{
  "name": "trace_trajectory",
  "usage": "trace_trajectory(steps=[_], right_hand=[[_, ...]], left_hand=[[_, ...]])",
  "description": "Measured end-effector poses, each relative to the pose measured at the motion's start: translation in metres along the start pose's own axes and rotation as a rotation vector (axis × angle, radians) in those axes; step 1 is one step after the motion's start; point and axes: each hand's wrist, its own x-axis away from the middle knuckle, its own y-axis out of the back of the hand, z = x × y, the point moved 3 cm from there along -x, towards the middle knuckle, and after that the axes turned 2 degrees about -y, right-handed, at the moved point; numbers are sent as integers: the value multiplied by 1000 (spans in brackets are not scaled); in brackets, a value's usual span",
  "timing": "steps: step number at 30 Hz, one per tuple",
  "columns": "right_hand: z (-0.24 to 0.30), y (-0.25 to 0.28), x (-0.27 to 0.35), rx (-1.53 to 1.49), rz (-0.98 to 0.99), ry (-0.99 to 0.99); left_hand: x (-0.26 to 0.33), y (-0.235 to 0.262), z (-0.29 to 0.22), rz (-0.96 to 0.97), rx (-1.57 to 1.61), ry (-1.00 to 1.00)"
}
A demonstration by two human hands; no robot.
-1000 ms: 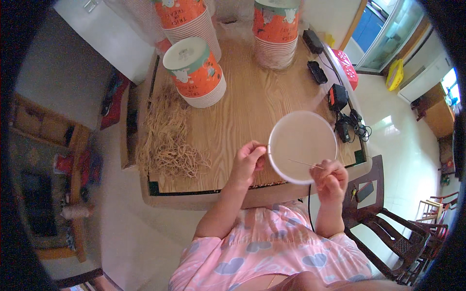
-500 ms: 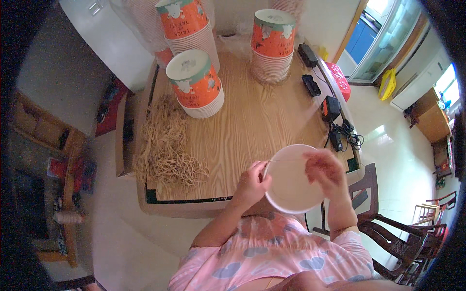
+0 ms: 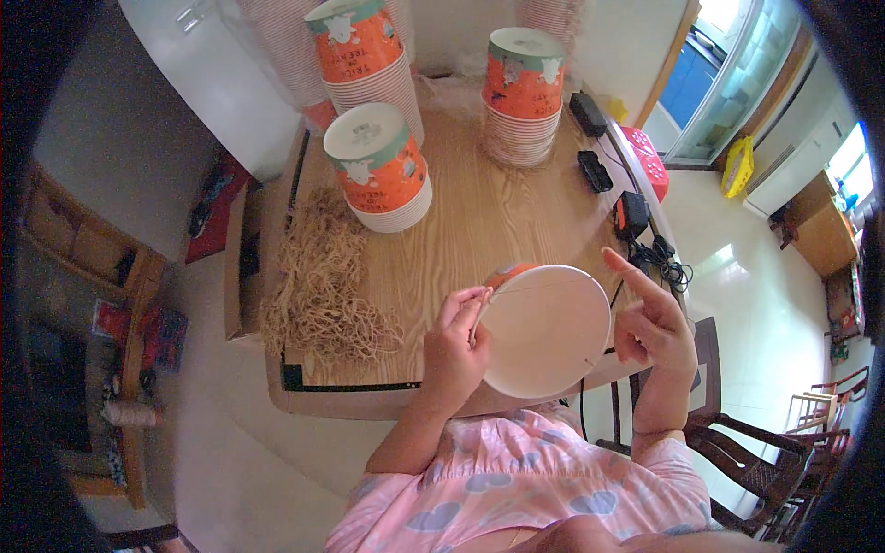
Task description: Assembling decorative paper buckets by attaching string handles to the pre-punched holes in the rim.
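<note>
My left hand (image 3: 461, 336) is closed on the left rim of a paper bucket (image 3: 544, 336), which is tilted so its white inside faces me. A bit of its orange outside shows at the far edge. From my left fingertips a thin string (image 3: 535, 289) runs across the bucket's mouth. A short dark strand, perhaps string, shows at the rim's lower right. Beside the right rim, apart from it, my right hand (image 3: 656, 327) is raised, its index finger stretched out and its other fingers loosely bent. I see nothing in it.
A heap of tan cords (image 3: 323, 286) covers the table's left side. Beyond it stand stacked orange-and-green paper buckets (image 3: 383, 180), with another stack (image 3: 524, 92) at the far right. Black adapters and cables (image 3: 659, 258) line the right edge. A dark wooden chair (image 3: 737, 452) stands to the right.
My right hand has moved right, from over the bucket's mouth to outside its rim, with the index finger now extended. The bucket and my left hand have shifted slightly left.
</note>
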Motion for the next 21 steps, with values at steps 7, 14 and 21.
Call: trace_trajectory(steps=[7, 14, 21], right_hand=[[-20, 29, -8, 794, -495, -1], [-28, 23, -23, 1110, -368, 206], [-20, 17, -32, 855, -347, 256]], left_hand=[[-3, 16, -11, 63, -9, -104], [7, 16, -12, 110, 81, -343], [10, 19, -17, 55, 101, -469]])
